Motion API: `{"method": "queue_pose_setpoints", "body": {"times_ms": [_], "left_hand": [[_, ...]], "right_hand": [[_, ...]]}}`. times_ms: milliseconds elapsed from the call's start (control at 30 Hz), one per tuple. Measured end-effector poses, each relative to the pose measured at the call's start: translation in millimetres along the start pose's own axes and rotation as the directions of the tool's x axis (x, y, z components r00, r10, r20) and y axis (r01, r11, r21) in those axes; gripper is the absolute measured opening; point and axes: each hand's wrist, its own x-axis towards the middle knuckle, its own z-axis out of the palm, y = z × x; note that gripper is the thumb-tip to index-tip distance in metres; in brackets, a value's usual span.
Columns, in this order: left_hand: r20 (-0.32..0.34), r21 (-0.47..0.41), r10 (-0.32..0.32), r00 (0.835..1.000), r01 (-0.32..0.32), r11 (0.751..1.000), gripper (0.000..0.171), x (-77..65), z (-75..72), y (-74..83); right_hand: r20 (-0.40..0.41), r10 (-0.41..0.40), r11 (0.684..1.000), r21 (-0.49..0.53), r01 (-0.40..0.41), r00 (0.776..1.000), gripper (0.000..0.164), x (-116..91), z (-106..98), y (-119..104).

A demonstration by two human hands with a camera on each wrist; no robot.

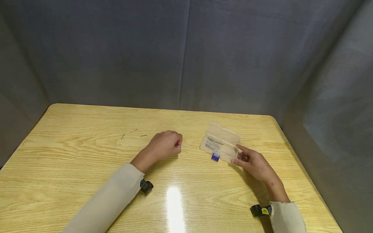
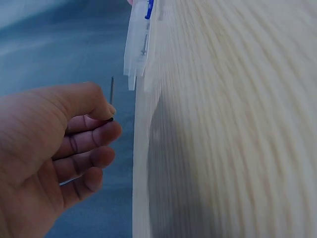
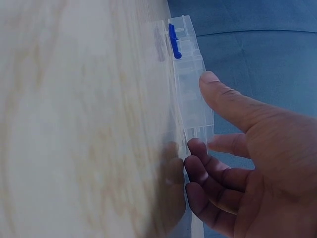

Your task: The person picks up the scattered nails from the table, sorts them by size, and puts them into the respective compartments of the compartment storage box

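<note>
Between thumb and forefinger, my left hand (image 1: 164, 145) pinches a thin metal nail (image 2: 112, 91) by its head end. The shank points toward an open clear plastic box (image 1: 228, 152), apart from it to the left. Several nails (image 1: 215, 141) lie in the left part of that box, and a blue latch (image 1: 215, 157) hangs at its near edge. At the box's right end, my right hand (image 1: 257, 165) holds it, thumb on the near side and forefinger at the far side. The other right fingers curl beside the end wall in the right wrist view.
Three loose nails (image 1: 143, 135) lie on the wooden table (image 1: 73, 145), left of my left hand. Grey cloth (image 1: 131, 58) stands behind the table and along its sides. Both wrists wear small black cameras (image 1: 146, 186).
</note>
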Motion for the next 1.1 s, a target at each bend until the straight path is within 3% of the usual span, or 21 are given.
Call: {"method": "queue_pose_setpoints", "body": {"times_ms": [433,633,1100], "left_hand": [[0.026,-0.011,0.027,0.999,-0.027,1.000,0.021,22.2,16.8,23.1],[-0.006,-0.026,0.067,0.998,-0.067,0.997,0.023,31.7,24.5,32.7],[-0.026,0.008,0.066,0.997,-0.066,0.998,0.026,54.4,37.2,49.7]], "right_hand": [[0.001,-0.029,0.999,0.017,0.029,1.000,0.071,-0.7,0.8,-1.5],[-0.018,-0.037,0.999,0.003,0.037,0.999,0.069,-0.5,0.8,-2.4],[0.007,-0.006,1.000,0.009,0.006,1.000,0.071,-0.6,-0.9,-0.2]]}}
